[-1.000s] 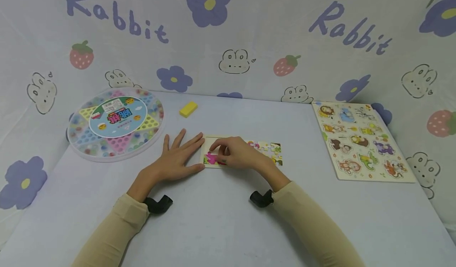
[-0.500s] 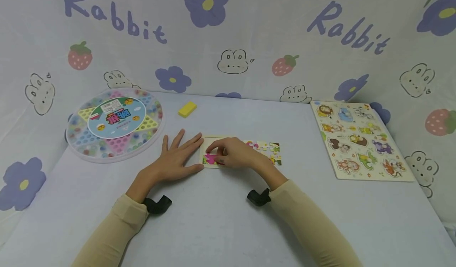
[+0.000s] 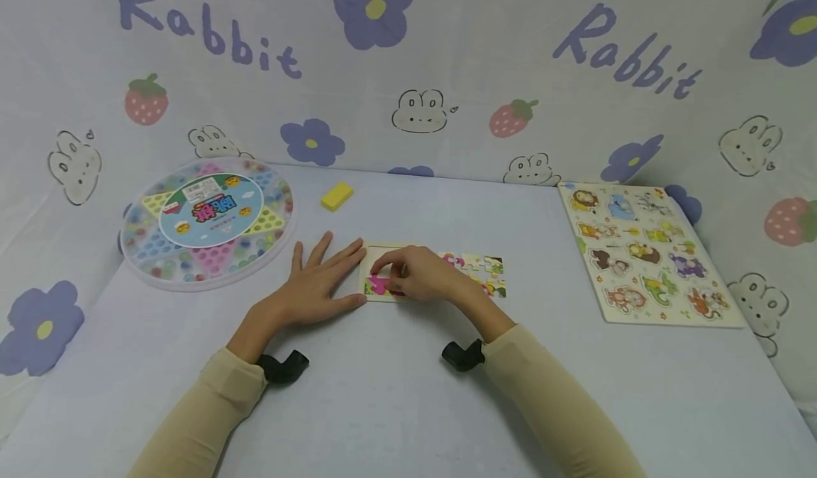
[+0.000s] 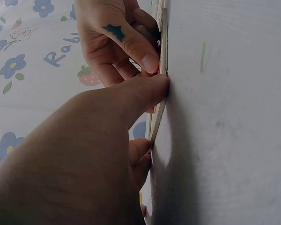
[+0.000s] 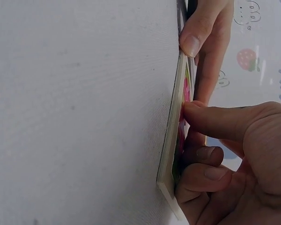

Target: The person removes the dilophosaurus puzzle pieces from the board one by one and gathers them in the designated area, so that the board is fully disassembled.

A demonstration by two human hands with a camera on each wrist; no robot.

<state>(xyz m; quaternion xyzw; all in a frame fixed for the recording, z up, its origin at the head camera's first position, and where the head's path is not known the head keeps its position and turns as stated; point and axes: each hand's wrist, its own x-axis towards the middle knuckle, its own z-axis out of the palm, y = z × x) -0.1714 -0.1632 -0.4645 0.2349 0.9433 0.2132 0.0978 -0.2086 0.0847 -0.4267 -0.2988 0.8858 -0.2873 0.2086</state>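
Observation:
My left hand lies flat with fingers spread, its index finger and thumb touching the left edge of a small wooden puzzle tray. Over that tray, my right hand has its thumb and index finger at a pink puzzle piece in the lower left part, seemingly pinching it. The right wrist view shows the thumb of my right hand on the pink surface, other fingers curled over the tray edge. Much of the tray is hidden under the right hand.
Joined puzzle pieces show right of my right hand. A round game board lies at the left, a yellow block behind the hands, and a large animal puzzle board at the right. A patterned cloth hangs behind.
My right wrist has shifted slightly to the left, while its fingertips stay over the same part of the tray. My left hand has not moved.

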